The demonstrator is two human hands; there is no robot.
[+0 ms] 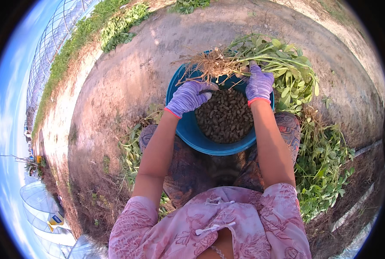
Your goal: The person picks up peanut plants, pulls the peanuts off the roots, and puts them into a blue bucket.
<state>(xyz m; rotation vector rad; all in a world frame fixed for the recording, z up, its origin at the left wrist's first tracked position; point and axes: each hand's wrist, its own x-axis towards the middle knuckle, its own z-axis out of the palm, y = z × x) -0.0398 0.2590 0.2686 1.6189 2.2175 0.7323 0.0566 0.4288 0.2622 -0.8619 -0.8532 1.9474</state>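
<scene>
My right hand (259,82), in a purple striped glove with a red cuff, grips the stems of an uprooted peanut plant (284,64). The plant lies across the far side of a blue plastic bucket (187,126). Its leaves hang out to the right, and its brown roots (211,63) spread leftward over the opening. My left hand (189,97), gloved alike, is over the bucket's left side with its fingertips at the lower edge of the roots. Whether those fingers pinch a root or pod is unclear. Inside the bucket lie many unshelled peanuts (226,116).
The bucket stands between my knees on bare soil (114,81). Pulled plants (321,165) are heaped at my right, with more greenery (131,152) at my left. Farther off are another leafy pile (122,29), a greenhouse frame (51,35) and a plastic-covered tunnel (40,197).
</scene>
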